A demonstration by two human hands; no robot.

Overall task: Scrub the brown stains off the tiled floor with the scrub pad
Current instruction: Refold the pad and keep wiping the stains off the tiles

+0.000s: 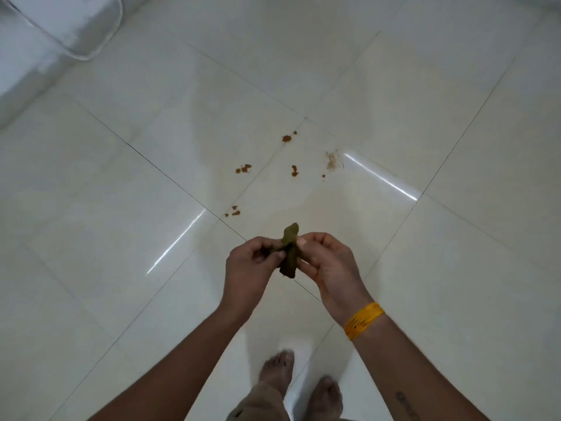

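Note:
A crumpled dark green scrub pad (290, 253) hangs in the air between my hands, well above the floor. My left hand (252, 265) pinches its left edge and my right hand (326, 262) pinches its right side. Several brown stains lie on the white tiled floor (121, 192) ahead of the hands: one blob (286, 138) farthest away, a pair of spots (243, 169) to the left, a spot (294, 170) in the middle, a paler smear (332, 161) on the right, and small spots (234, 211) closest to me.
A white rounded fixture (76, 28) stands at the top left by the wall. My bare feet (303, 387) are on the tiles below my hands. A yellow thread band (363, 320) circles my right wrist. Glossy tiles spread all around the stains.

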